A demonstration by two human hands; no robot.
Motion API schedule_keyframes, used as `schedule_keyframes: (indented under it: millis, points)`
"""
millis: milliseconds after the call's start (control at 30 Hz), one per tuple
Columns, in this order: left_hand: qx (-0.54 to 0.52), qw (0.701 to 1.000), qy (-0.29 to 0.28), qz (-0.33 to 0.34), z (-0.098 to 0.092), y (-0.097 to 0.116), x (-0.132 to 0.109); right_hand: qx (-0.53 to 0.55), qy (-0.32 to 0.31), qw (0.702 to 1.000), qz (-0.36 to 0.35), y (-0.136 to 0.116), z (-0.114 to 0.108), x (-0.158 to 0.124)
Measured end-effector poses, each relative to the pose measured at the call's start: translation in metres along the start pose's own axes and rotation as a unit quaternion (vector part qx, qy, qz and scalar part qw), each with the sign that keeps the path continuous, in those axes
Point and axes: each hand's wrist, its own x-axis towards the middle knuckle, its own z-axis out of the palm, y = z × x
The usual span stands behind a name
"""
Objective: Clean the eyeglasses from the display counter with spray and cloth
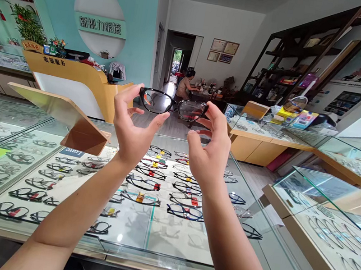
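Note:
A pair of black-framed eyeglasses [174, 102] is held up at arm's length, lenses level, above the glass display case [121, 250]. My left hand [137, 128] pinches the frame's left end, its thumb under the left lens. At the other end my right hand [209, 142] grips the frame's right corner with its fingers. The temples are mostly hidden. Beneath both hands, rows of eyeglasses [143, 182] with small red and yellow tags lie inside the case.
A tilted wooden-framed mirror or stand [76, 121] rests on the case at left. More glass cases [326, 208] stand on the right. Behind is a yellow counter [96, 83]. A person [185, 85] sits at a cluttered desk near the doorway. A dark shelf [292, 52] leans into view at right.

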Motion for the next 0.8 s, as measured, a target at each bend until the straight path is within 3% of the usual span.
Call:
schedule_keyframes:
  millis: [267,500,633,800]
  points:
    - [-0.149,0.988,-0.031,-0.011,0.013,-0.016,0.000,0.008,0.074,0.996,-0.045,-0.013,0.009,-0.005]
    - [-0.150,0.987,-0.053,-0.021,0.017,-0.021,-0.002,0.026,0.136,0.988,-0.074,-0.019,0.023,-0.009]
    - [-0.099,0.995,-0.027,0.002,0.013,-0.004,-0.006,0.122,0.167,0.978,-0.003,-0.015,0.022,-0.006]
    - [0.029,0.999,0.008,0.045,0.002,0.029,-0.011,0.263,0.152,0.944,0.127,-0.007,0.010,0.003]
